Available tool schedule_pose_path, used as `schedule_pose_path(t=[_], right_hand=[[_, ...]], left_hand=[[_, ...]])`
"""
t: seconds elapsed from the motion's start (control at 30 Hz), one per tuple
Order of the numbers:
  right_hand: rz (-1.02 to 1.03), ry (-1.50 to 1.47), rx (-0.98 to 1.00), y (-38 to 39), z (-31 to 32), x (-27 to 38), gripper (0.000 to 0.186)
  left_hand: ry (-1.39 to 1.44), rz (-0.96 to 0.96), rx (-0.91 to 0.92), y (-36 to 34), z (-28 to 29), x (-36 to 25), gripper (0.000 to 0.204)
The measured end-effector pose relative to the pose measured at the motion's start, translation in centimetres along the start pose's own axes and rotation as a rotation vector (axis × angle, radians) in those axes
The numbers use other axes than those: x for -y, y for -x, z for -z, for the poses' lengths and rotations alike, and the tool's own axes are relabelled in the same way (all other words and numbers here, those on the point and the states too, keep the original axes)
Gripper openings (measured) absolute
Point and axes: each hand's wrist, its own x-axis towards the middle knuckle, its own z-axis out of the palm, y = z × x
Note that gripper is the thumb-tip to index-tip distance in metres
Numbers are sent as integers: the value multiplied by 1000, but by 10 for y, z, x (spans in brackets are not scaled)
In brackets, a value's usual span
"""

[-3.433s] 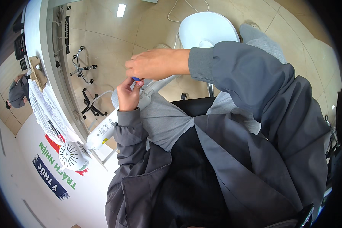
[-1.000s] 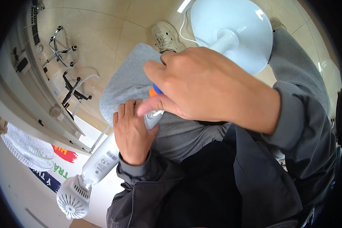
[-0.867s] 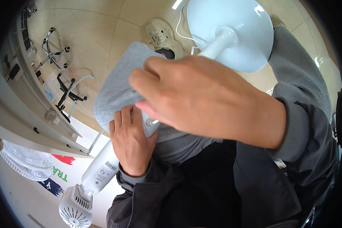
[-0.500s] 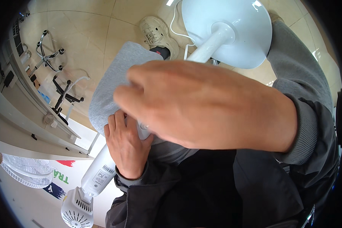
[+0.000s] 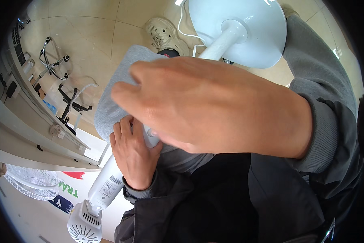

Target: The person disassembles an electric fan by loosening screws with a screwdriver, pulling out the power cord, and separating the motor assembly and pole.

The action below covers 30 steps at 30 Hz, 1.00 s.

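A white pedestal fan without its blades or guard lies across my lap. Its slotted motor housing [image 5: 84, 222] is at the lower left, and its round base [image 5: 256, 28] and pole [image 5: 219, 43] are at the top. My left hand [image 5: 134, 156] is wrapped round the fan's white body [image 5: 108, 183], beside a grey panel with a round knob [image 5: 150, 137]. Over the middle of the fan, my right hand [image 5: 206, 103] is closed with its fingers curled under. Its back hides the fingertips and whatever they may hold, as well as the stretch of fan below.
White wire fan guards [image 5: 32, 184] lie at the lower left near a white board with coloured print. Swivel chair bases [image 5: 52, 60] stand on the tiled floor beside a desk edge [image 5: 68, 121]. A white cord [image 5: 181, 22] runs by the fan base near my shoe [image 5: 165, 34].
My right hand has shifted slightly left and up. My left hand keeps its hold on the fan body. The whole view has moved a little.
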Motion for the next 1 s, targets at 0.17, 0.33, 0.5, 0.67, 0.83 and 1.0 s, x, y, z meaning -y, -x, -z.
schedule_pose_path(t=[0.17,0.33,0.5,0.67,0.83,1.0], right_hand=[[-32,57,58,9,0,-2,19],[-32,58,23,4,-1,0,17],[-36,18,8,3,-3,-4,16],[-48,42,-7,4,-4,-4,15],[-9,128,64,-7,6,3,11],[-98,-121,27,-12,1,-2,10]], left_hand=[[3,0,-16,-1,-2,-1,61],[60,23,-10,1,1,-1,61],[15,37,12,-1,2,-3,62],[-8,14,25,0,1,-1,62],[-41,1,20,7,-10,9,59],[-32,26,53,6,-7,10,57]])
